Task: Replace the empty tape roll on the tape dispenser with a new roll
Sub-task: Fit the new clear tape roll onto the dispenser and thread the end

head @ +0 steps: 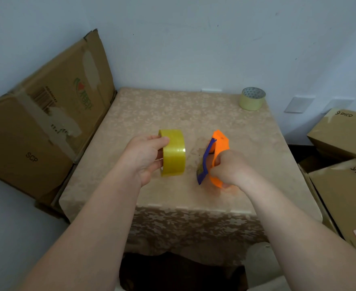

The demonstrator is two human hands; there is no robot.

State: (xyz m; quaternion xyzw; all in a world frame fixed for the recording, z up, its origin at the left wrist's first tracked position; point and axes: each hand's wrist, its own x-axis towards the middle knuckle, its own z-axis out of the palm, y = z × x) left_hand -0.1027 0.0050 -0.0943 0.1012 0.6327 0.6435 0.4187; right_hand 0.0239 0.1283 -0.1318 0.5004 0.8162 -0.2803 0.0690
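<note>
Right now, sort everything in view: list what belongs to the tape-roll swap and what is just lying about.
Part of the job:
- yellow tape roll, held in the left hand
- orange tape dispenser, gripped by the right hand
- nearly empty tape roll, at the table's far right corner

Lying about:
- flattened cardboard box, left
- PICO boxes, right

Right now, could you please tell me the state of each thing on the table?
Yellow tape roll: on edge, held in left hand.
Orange dispenser: no roll visible, gripped by right hand.
Pale roll: lying flat at far corner, untouched.
</note>
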